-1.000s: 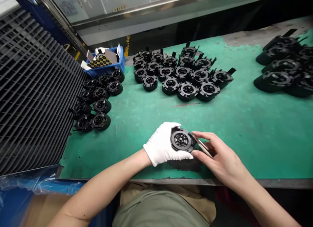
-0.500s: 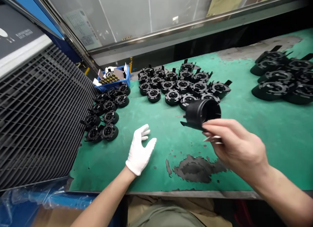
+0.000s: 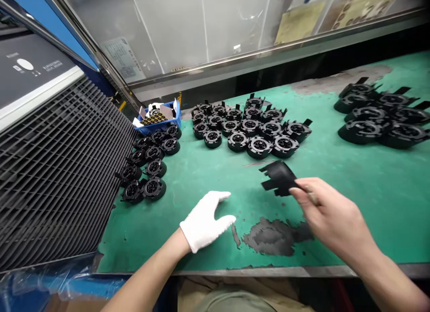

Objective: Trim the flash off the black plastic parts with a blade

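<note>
A black cylindrical plastic housing [image 3: 280,177] with tabs at one end is pinched by its rim in my bare right hand [image 3: 331,209]. It is held above the table on its side, tabs toward the left. Something thin and pale shows partly between my right fingers; its kind is unclear. My left hand [image 3: 208,220], in a white glove, hovers over the green table to the left of the housing. Its thumb and fingers are apart and hold nothing. Beyond the hands stand several round black parts [image 3: 260,145] grouped on the table.
More round black parts [image 3: 153,186] stand at the left, beside a dark slatted grille [image 3: 67,177]. A blue basket [image 3: 176,113] with assorted pieces sits at the back left. Another cluster of black parts [image 3: 364,126] is at the right. The green mat [image 3: 151,240] has a worn dark patch.
My right hand has lowered and turned the housing, so its open end no longer faces me and its tabs point left. My gloved left hand has moved right, closer to it.
</note>
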`<state>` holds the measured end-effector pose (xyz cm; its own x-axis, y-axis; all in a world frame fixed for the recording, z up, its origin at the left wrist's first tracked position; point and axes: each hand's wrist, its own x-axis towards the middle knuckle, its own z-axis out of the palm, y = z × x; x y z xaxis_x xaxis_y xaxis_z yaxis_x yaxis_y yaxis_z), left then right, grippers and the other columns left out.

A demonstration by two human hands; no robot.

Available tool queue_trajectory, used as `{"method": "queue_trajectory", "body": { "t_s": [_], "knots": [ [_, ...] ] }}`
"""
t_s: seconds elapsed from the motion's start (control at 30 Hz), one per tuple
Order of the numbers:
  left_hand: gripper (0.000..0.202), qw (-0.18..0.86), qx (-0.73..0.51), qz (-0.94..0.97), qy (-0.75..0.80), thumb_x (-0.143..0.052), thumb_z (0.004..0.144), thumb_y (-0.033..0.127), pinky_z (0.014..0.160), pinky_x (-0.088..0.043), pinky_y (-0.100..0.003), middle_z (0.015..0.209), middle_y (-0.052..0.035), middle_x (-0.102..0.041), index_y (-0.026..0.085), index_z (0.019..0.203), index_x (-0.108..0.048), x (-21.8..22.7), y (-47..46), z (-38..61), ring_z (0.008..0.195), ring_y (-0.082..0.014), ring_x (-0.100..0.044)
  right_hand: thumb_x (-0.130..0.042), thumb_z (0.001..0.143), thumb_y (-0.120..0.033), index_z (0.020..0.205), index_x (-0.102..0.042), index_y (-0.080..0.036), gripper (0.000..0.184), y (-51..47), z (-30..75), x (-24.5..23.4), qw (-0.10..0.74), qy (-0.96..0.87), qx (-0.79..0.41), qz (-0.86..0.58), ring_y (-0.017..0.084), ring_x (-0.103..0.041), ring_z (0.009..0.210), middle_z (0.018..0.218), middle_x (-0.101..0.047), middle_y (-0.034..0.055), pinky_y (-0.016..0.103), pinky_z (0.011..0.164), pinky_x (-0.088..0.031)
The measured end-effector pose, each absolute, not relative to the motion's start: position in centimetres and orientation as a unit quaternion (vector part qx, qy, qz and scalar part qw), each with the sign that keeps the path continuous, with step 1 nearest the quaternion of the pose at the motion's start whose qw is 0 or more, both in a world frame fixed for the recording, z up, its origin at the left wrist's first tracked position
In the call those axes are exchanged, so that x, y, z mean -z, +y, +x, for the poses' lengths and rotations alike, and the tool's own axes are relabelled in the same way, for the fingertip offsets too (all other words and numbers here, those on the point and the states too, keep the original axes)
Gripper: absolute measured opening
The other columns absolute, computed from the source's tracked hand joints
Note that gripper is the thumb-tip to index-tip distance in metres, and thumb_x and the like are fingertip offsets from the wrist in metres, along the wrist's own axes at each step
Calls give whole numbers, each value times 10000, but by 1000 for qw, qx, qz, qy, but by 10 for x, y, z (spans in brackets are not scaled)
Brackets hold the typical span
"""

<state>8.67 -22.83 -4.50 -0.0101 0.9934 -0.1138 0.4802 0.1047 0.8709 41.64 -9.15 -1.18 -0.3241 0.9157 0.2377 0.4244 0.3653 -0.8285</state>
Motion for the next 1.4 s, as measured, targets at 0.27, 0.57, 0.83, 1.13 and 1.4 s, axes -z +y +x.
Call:
{"method": "queue_trajectory", "body": {
  "t_s": [0.27,0.57,0.83,1.13,1.4],
  "knots": [
    [1032,276,-277,712,583,-1243,689,726,1395,-716,-707,1468,-158,-932,274,1526,-842,35,-195,123,1481,-500,-902,-608,1149,-1011,936,-623,-297,745,-185,371,39,274,-560,-623,-473,194,-561,538,682,-633,7,354,501,-532],
    [1626,297,-237,663,645,-1278,519,854,1457,-608,-839,1809,-273,-756,271,1885,-616,38,-211,88,1740,-607,-711,-695,1201,-850,1554,-902,-326,665,-161,443,54,211,-700,-466,-498,249,-853,738,1191,-988,92,381,672,-732],
    [1245,396,-277,688,541,-1191,865,610,1550,-572,-737,1920,-220,-715,281,1909,-597,53,-205,127,1813,-526,-690,-635,1275,-679,1491,-915,-322,502,-162,437,57,262,-773,-323,-479,359,-955,1271,1468,-965,104,443,1011,-795],
    [1026,370,-377,615,586,-1081,1008,719,1399,-689,-748,1790,-257,-776,248,1813,-653,45,-198,108,1640,-487,-814,-662,1307,-591,1468,-898,-343,378,-168,467,54,287,-775,-258,-500,294,-963,1122,1369,-984,53,384,916,-768],
    [1378,407,-272,637,595,-1262,697,587,1544,-570,-780,1853,-236,-738,246,1860,-606,47,-191,176,1777,-567,-703,-649,1333,-470,1457,-856,-302,294,-152,462,47,295,-831,-196,-429,263,-920,980,1215,-943,59,399,958,-738]
  ]
}}
